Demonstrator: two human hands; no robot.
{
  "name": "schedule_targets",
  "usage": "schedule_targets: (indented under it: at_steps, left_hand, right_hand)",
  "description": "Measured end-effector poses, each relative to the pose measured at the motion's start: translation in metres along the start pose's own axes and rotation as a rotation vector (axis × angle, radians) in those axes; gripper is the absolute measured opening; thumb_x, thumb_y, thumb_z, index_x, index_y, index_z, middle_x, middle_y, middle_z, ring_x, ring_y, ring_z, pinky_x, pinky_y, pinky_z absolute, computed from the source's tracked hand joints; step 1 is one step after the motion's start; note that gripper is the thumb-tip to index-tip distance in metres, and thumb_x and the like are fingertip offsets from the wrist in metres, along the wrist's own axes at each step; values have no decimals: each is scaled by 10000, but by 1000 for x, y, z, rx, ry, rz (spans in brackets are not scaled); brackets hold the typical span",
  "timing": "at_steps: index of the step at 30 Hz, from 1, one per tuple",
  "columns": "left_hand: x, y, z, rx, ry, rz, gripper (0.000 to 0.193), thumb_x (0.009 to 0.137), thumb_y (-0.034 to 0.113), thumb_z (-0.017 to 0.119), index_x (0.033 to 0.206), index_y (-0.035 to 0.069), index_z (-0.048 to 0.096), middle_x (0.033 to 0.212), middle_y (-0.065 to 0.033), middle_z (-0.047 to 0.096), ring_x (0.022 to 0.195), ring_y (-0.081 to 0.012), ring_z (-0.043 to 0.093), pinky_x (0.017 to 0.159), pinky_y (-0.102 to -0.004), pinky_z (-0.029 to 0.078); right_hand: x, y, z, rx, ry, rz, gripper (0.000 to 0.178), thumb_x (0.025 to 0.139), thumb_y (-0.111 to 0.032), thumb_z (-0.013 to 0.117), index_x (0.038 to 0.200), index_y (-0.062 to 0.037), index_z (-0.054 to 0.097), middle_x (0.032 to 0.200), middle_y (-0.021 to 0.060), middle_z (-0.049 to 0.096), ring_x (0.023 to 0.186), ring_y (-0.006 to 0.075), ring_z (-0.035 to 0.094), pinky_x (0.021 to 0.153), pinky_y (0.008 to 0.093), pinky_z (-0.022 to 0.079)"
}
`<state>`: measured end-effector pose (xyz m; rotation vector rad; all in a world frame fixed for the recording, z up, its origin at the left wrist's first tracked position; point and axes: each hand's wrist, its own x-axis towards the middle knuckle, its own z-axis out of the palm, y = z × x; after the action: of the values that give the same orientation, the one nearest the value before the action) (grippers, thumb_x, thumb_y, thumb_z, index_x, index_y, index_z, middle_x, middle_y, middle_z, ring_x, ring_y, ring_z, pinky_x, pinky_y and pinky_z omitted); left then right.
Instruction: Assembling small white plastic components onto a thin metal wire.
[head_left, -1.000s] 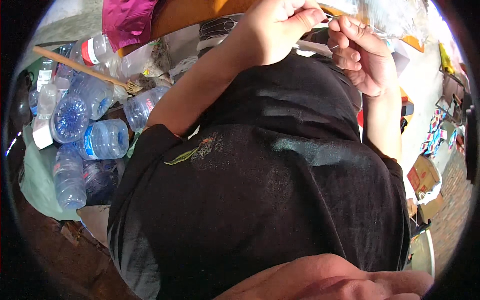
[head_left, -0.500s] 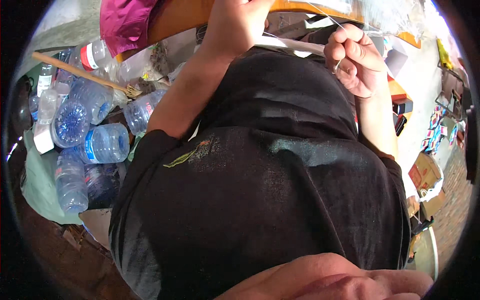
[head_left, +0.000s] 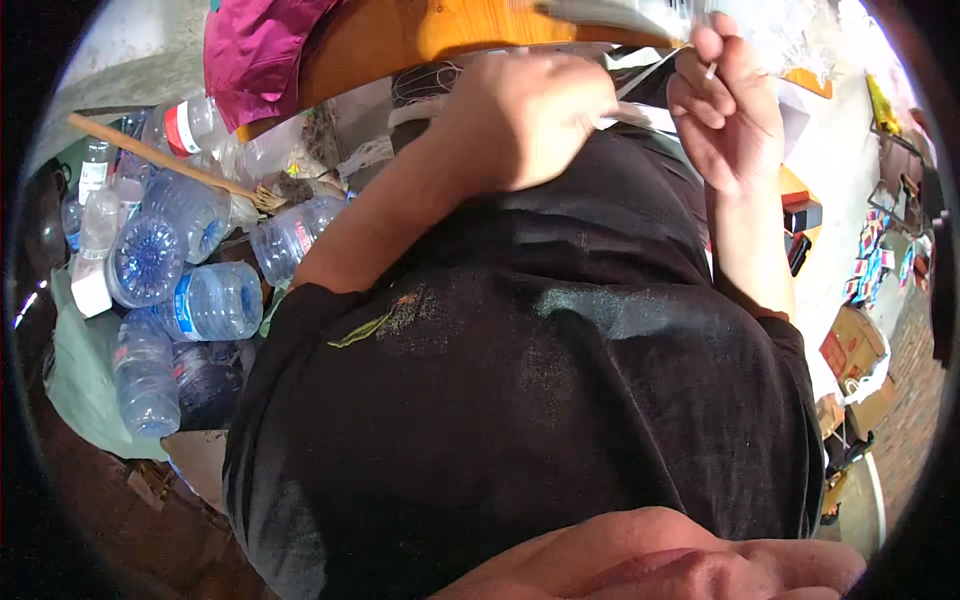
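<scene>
My left hand [head_left: 540,115] is at lap level near the table, blurred by motion, its fingers closed with the tips pointing right. A white string [head_left: 652,76] slants from its fingertips up to my right hand [head_left: 728,105]. The right fingers are curled and pinch a bit of the string. Under the left fingertips a pale strip [head_left: 645,117] lies across the lap of the black garment [head_left: 520,330]. Whatever sits inside the left palm is hidden.
A wooden table [head_left: 400,32] edges the top, with magenta cloth [head_left: 262,60] hanging off it and clear plastic [head_left: 790,35] at its right. Several plastic bottles [head_left: 215,300] and a wooden-handled brush [head_left: 165,158] crowd the left. A cardboard box [head_left: 850,345] stands at the right.
My left hand has come down from the table edge toward the lap and moved right. The right hand has risen slightly, and the string now runs down to the left hand.
</scene>
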<state>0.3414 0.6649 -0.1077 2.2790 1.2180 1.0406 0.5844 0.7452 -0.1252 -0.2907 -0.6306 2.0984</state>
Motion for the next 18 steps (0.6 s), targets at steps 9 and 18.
schedule_targets:
  at_steps: [9, 18]
  left_hand:
    - [4, 5, -18, -74, 79, -212, 83, 992, 82, 684, 972, 14, 727, 884, -147, 746, 794, -320, 750, 721, -379, 590]
    - [3, 14, -5, -79, 24, -150, 88, 980, 74, 695, 1026, 10, 657, 811, -172, 662, 758, -387, 705, 672, -455, 551]
  right_hand:
    - [-5, 23, 36, -1276, -206, -59, 146, 1057, -99, 656, 1099, -10, 764, 951, 91, 779, 843, 170, 718, 759, 322, 570]
    - [-8, 19, 40, -294, -154, 120, 231, 1089, -188, 645, 1189, -1, 737, 1005, 111, 793, 671, 72, 583, 591, 205, 467]
